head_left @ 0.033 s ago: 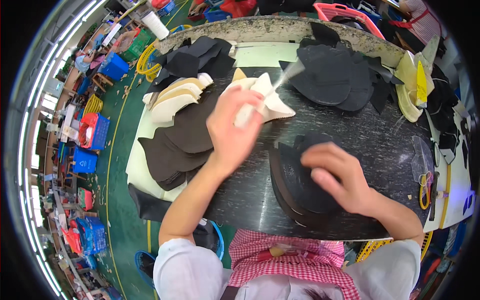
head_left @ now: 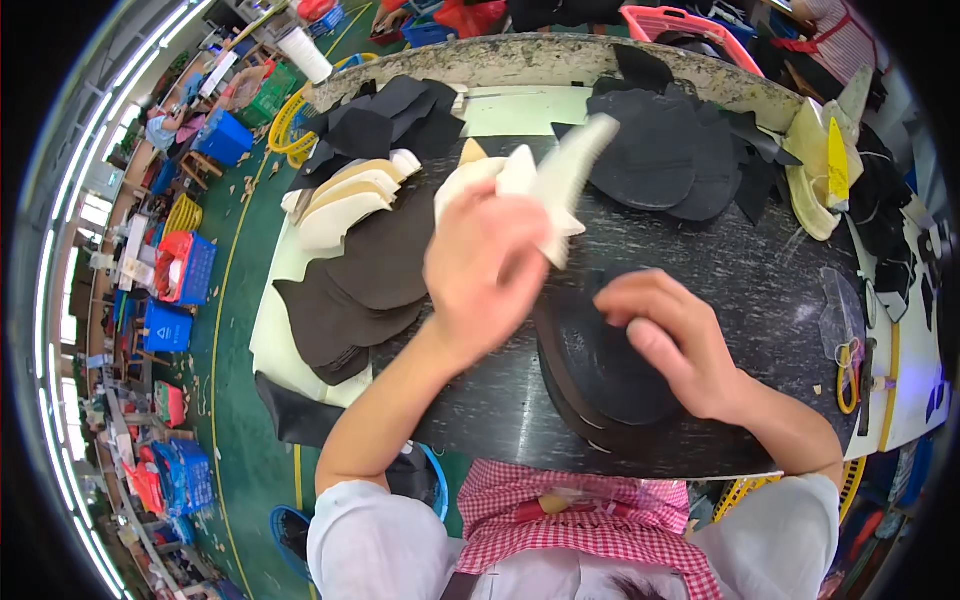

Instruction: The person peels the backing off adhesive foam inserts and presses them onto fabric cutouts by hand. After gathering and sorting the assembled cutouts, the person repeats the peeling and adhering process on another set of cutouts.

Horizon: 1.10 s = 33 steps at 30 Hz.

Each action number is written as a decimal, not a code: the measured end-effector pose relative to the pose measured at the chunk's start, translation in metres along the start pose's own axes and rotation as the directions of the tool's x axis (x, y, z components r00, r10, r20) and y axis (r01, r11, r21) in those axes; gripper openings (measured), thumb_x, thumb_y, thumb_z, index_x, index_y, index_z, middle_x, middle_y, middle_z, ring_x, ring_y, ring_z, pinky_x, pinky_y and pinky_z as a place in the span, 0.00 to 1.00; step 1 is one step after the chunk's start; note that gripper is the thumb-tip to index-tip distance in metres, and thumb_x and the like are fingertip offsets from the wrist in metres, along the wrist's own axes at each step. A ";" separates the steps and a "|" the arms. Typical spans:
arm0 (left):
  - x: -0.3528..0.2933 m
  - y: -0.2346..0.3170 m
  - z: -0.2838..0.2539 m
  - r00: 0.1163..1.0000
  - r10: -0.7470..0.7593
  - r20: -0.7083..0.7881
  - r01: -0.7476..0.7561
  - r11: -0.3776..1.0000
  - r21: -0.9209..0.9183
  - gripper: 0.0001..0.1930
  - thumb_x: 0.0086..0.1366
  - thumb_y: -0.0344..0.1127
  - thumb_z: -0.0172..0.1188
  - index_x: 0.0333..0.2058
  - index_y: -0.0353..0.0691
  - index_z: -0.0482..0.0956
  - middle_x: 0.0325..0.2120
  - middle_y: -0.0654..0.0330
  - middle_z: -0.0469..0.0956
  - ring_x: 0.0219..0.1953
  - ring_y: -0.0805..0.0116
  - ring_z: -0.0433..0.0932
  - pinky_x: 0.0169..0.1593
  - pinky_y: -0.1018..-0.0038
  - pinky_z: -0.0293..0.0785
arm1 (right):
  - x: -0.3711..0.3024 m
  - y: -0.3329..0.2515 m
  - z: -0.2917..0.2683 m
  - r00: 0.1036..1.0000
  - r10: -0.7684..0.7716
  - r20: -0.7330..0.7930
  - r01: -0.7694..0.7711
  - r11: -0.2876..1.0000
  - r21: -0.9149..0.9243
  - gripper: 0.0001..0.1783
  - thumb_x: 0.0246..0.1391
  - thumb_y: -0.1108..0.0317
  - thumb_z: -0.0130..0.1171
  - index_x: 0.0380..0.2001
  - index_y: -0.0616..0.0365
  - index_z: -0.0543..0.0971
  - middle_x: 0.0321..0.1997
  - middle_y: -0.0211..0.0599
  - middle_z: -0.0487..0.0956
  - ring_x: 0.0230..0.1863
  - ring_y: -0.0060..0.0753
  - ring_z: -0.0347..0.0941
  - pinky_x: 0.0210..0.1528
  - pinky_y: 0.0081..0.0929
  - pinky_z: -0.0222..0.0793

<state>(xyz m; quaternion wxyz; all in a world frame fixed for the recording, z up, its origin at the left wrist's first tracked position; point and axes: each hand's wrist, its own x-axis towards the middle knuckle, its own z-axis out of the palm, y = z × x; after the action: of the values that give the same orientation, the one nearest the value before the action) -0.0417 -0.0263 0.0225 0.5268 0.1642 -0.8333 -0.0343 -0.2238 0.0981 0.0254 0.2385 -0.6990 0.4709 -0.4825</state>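
My left hand (head_left: 488,268) is closed on a thin, off-white curved cut piece (head_left: 575,178), blurred by motion and raised above the table. Just behind it lies a pile of pointed cream pieces (head_left: 515,172). My right hand (head_left: 680,345) hovers over or rests lightly on a stack of black curved pieces (head_left: 612,375) with a brown edge at the near middle of the table. Its fingers are bent and stand apart from the thumb, with nothing seen between them. Brown cut pieces (head_left: 345,300) are stacked beside my left forearm.
Black cut pieces lie in heaps at the far left (head_left: 385,115) and far right (head_left: 655,150). Cream layered pieces (head_left: 350,200) sit at the left. Yellow-handled scissors (head_left: 848,375) lie near the right edge. A stone-like ledge (head_left: 560,62) runs along the back.
My left hand has moved slightly right and nearer, and the off-white piece has swung up more upright with it. My right hand has shifted only a little, its fingers slightly more curled.
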 end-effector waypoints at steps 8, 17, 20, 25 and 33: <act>-0.017 0.045 -0.006 0.940 0.313 0.133 -0.319 0.947 0.028 0.14 0.45 0.24 0.65 0.34 0.35 0.79 0.32 0.58 0.76 0.33 0.63 0.78 0.46 0.57 0.75 | -0.016 -0.022 0.006 0.914 0.356 0.193 -0.401 0.722 0.565 0.09 0.63 0.71 0.48 0.39 0.66 0.72 0.38 0.34 0.74 0.34 0.18 0.72 0.37 0.18 0.71; -0.014 0.067 -0.022 0.910 -0.055 0.411 0.273 0.825 -0.494 0.20 0.43 0.32 0.71 0.36 0.36 0.76 0.35 0.56 0.73 0.37 0.62 0.75 0.46 0.64 0.72 | -0.030 -0.032 -0.008 0.879 0.426 0.214 -0.474 0.730 0.492 0.05 0.57 0.72 0.56 0.33 0.63 0.75 0.26 0.24 0.74 0.25 0.10 0.66 0.25 0.12 0.60; -0.009 0.073 -0.028 0.754 -0.047 0.655 0.542 0.609 -0.580 0.20 0.37 0.35 0.78 0.27 0.38 0.76 0.33 0.57 0.75 0.33 0.65 0.75 0.36 0.74 0.71 | -0.037 -0.040 -0.001 0.917 0.276 0.289 -0.377 0.838 0.394 0.06 0.54 0.70 0.59 0.28 0.61 0.75 0.20 0.22 0.70 0.20 0.09 0.60 0.21 0.15 0.53; -0.005 0.071 -0.023 0.780 0.115 0.615 0.456 0.570 -0.684 0.12 0.46 0.34 0.72 0.23 0.39 0.75 0.28 0.60 0.72 0.30 0.66 0.73 0.34 0.73 0.69 | -0.046 -0.047 -0.003 0.891 0.313 0.329 -0.434 0.801 0.413 0.08 0.54 0.69 0.59 0.25 0.60 0.74 0.16 0.23 0.68 0.18 0.10 0.59 0.19 0.17 0.52; -0.038 0.104 -0.016 0.476 -0.537 0.696 0.150 -0.731 -0.666 0.09 0.70 0.37 0.41 0.33 0.40 0.66 0.42 0.49 0.71 0.46 0.60 0.72 0.61 0.54 0.58 | -0.061 -0.043 -0.005 0.932 0.360 -0.054 -0.127 0.461 0.878 0.12 0.45 0.78 0.58 0.13 0.61 0.69 0.32 0.46 0.79 0.35 0.38 0.76 0.46 0.38 0.72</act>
<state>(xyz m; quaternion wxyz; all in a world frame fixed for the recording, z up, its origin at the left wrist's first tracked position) -0.0374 0.0850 0.0208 0.3968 0.0609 -0.1147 -0.9087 -0.2153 0.1723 0.0336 0.5650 -0.3491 0.2865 -0.6905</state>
